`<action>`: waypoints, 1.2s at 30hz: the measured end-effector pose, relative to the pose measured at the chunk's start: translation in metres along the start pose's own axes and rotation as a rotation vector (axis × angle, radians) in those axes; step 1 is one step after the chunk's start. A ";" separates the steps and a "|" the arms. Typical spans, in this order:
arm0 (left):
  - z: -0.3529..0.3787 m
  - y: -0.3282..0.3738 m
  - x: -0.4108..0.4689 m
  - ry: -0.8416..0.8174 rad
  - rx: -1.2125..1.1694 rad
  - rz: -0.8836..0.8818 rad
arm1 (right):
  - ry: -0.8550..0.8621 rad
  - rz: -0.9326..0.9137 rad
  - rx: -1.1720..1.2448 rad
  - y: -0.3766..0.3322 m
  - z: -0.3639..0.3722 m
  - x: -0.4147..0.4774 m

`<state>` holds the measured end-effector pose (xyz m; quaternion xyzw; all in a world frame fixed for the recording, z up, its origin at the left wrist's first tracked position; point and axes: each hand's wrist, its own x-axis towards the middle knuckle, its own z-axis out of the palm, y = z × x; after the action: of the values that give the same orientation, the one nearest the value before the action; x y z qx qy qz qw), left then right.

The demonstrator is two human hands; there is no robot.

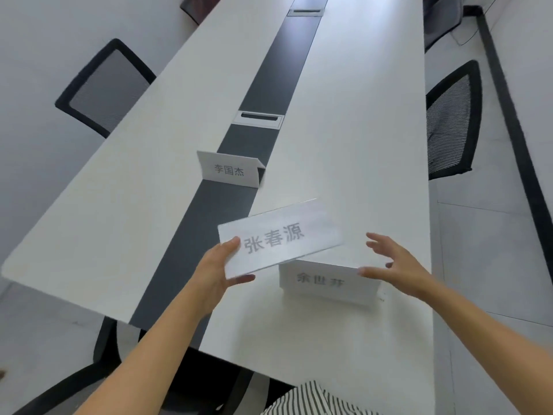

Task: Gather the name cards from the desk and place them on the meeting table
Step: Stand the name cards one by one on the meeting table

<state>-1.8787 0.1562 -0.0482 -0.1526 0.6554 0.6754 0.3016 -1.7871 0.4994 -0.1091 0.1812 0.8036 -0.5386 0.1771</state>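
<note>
My left hand point(220, 269) grips the left end of a clear acrylic name card point(279, 236) with grey characters, held tilted in the air above the long white meeting table point(359, 130). Under it a second name card point(329, 283) stands on the table, partly hidden by the held one. My right hand point(395, 266) hovers open with fingers spread, its thumb at that standing card's right top corner and apart from the held card. A third name card point(230, 169) stands farther off on the table's dark centre strip point(269, 79).
A cable box point(258, 118) sits in the dark strip beyond the far card, another point(305, 12) at the table's far end. Black mesh chairs stand at the left point(104, 88) and the right point(452, 121) of the table. A dark chair base point(101, 363) is below the near edge.
</note>
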 end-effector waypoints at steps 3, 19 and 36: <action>-0.023 -0.023 -0.022 0.144 -0.133 -0.050 | -0.058 0.051 -0.103 0.031 0.018 0.001; -0.044 -0.084 -0.126 0.336 -0.563 0.061 | 0.101 -0.264 0.023 -0.055 0.008 -0.028; -0.181 -0.206 -0.370 0.952 -0.876 0.335 | -0.378 -0.276 0.151 -0.157 0.277 -0.111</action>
<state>-1.5028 -0.1063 -0.0062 -0.4387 0.3968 0.7759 -0.2193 -1.7417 0.1751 -0.0288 -0.0216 0.7308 -0.6404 0.2353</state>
